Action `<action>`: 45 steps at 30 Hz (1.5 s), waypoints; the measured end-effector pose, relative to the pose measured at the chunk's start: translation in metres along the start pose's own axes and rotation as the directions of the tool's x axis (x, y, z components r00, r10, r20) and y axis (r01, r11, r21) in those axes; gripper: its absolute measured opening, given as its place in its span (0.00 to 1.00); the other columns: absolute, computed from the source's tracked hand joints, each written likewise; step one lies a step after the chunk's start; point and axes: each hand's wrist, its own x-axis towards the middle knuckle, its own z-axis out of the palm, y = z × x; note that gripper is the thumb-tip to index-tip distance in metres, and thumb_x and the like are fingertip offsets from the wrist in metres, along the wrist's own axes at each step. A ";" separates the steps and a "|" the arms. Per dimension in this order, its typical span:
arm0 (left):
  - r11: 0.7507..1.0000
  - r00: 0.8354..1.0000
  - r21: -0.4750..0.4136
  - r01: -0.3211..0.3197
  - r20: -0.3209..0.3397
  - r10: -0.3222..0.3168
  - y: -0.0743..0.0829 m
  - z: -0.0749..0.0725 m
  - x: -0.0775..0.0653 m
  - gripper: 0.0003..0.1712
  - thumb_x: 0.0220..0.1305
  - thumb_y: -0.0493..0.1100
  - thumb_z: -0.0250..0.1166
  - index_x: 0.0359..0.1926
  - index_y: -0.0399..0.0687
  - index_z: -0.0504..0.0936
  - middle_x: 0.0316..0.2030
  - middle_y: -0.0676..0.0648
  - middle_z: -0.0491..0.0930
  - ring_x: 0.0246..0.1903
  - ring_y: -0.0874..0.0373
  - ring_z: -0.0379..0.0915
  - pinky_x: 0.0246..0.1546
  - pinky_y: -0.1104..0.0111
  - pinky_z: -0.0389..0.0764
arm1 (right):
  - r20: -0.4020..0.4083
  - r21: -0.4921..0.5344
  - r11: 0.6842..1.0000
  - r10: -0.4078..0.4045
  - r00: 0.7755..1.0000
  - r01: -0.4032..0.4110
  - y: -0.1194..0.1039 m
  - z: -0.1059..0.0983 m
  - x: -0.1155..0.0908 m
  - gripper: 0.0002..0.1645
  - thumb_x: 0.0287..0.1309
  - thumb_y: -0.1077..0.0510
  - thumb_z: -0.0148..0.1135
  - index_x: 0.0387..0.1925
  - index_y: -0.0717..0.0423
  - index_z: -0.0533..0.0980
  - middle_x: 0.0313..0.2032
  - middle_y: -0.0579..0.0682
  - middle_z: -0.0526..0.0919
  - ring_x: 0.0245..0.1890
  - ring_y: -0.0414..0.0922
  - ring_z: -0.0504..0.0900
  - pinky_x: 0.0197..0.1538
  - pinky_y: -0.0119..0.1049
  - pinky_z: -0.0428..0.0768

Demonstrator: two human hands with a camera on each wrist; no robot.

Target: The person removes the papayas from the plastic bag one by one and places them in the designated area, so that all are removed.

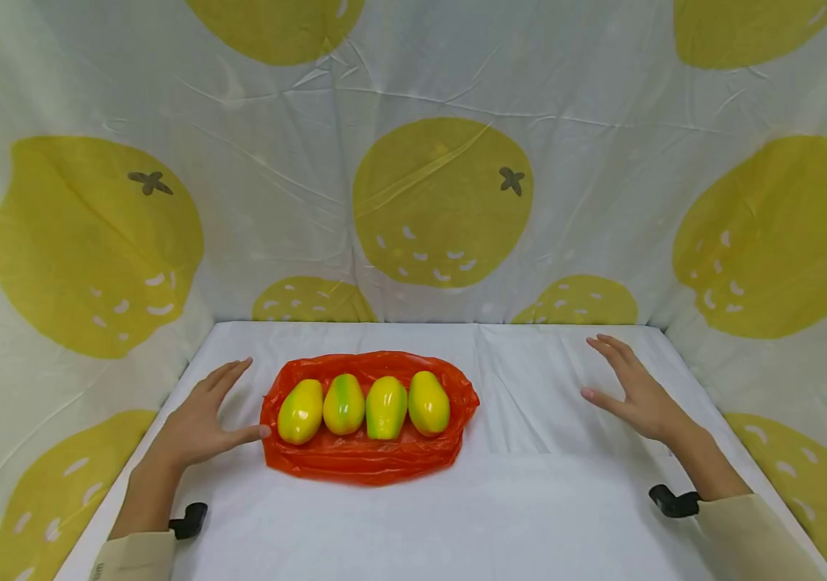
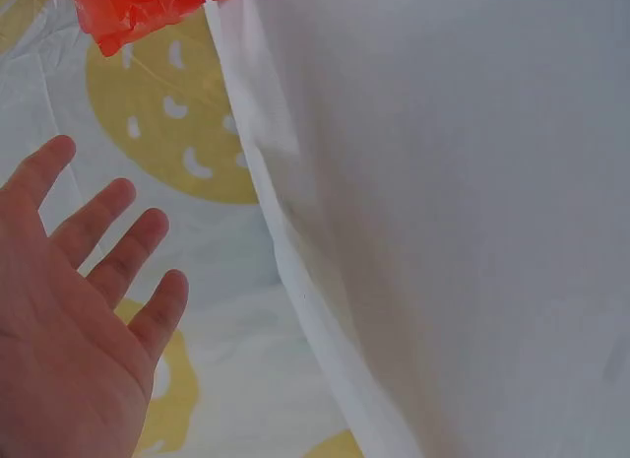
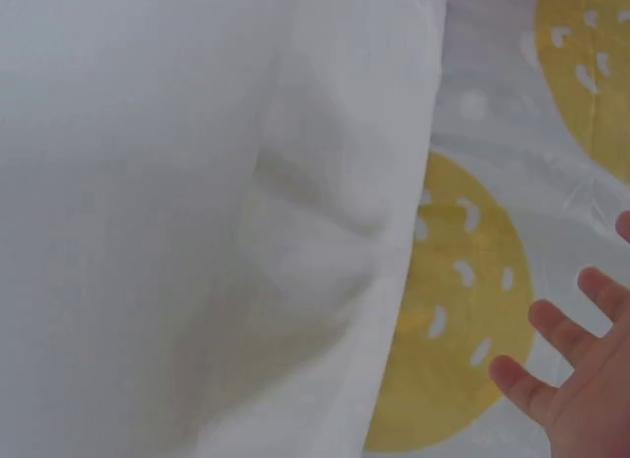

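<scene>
Several glossy yellow fruits with green patches, shaped like papayas (image 1: 386, 407), lie side by side in a row on a red plastic bag (image 1: 369, 466). The bag has a crumpled, raised edge and sits left of centre on the white table. My left hand (image 1: 198, 421) is beside the bag's left end, fingers spread and holding nothing. Its thumb tip meets the bag's edge in the head view; whether it touches cannot be told. Over the right side of the table is my right hand (image 1: 641, 399), fingers extended, holding nothing, well apart from the bag. In the left wrist view, a corner of the red bag (image 2: 138, 10) shows.
The table is covered with a white cloth (image 1: 413, 524). Behind it and along both sides hangs a pale curtain (image 1: 602, 186) printed with large yellow lemons. Each wrist wears a black device, the left one (image 1: 190, 521) and the right one (image 1: 674, 502).
</scene>
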 end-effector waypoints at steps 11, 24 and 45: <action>0.999 1.000 -0.044 0.008 0.001 -0.008 0.006 0.010 0.006 0.67 0.48 0.78 0.71 0.82 0.75 0.44 0.79 0.40 0.53 0.73 0.32 0.54 0.55 0.23 0.69 | -0.015 0.088 0.995 -0.035 0.999 0.036 -0.020 0.018 0.014 0.48 0.68 0.44 0.65 0.81 0.44 0.54 0.78 0.57 0.54 0.75 0.65 0.59 0.67 0.75 0.62; 0.996 1.000 -0.087 -0.012 0.013 0.014 0.012 0.019 0.012 0.65 0.49 0.78 0.71 0.82 0.72 0.47 0.79 0.39 0.54 0.74 0.32 0.54 0.57 0.24 0.68 | -0.016 0.146 0.989 -0.015 1.000 0.017 -0.036 0.041 0.020 0.43 0.69 0.41 0.64 0.78 0.44 0.59 0.75 0.52 0.60 0.70 0.57 0.67 0.66 0.70 0.68; 0.989 0.998 -0.145 0.011 0.065 -0.002 0.032 0.032 0.020 0.68 0.43 0.80 0.71 0.81 0.64 0.55 0.79 0.42 0.56 0.73 0.36 0.58 0.59 0.29 0.73 | -0.027 0.262 0.963 -0.053 0.998 0.058 -0.083 0.077 0.042 0.38 0.68 0.41 0.64 0.74 0.42 0.64 0.72 0.50 0.68 0.66 0.58 0.72 0.65 0.64 0.75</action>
